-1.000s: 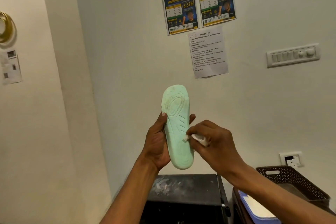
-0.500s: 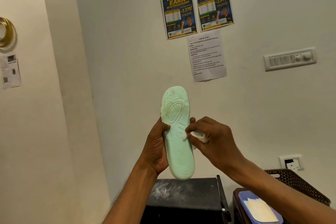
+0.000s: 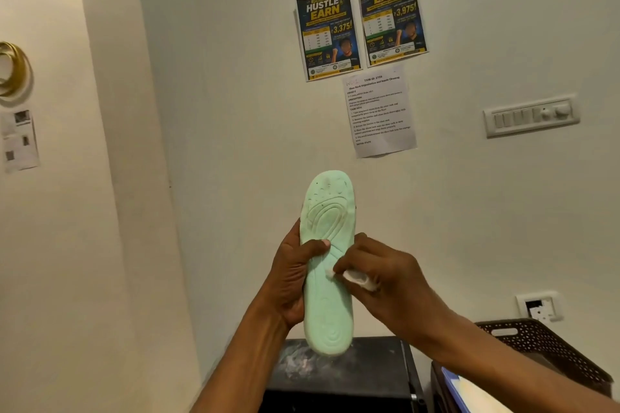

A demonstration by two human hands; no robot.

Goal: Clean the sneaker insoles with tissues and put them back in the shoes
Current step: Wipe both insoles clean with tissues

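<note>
A pale mint-green insole [image 3: 328, 308] stands upright in front of the wall, its ridged underside facing me. My left hand [image 3: 292, 275] grips it at mid-length from the left, thumb across the front. My right hand [image 3: 382, 282] pinches a small wad of white tissue [image 3: 357, 277] and presses it against the insole's right side near the middle. No sneakers are in view.
Below the hands stands a black, scuffed cabinet top [image 3: 369, 365]. To the right sit a dark perforated basket [image 3: 550, 349] and a blue-rimmed container [image 3: 469, 392]. Posters and a task sheet [image 3: 379, 111] hang on the wall, with a switch panel [image 3: 531, 117] to the right.
The view has tilted upward, so hands and insole sit lower in frame. My left thumb has shifted across the insole's front. The tissue stays near the insole's middle right.
</note>
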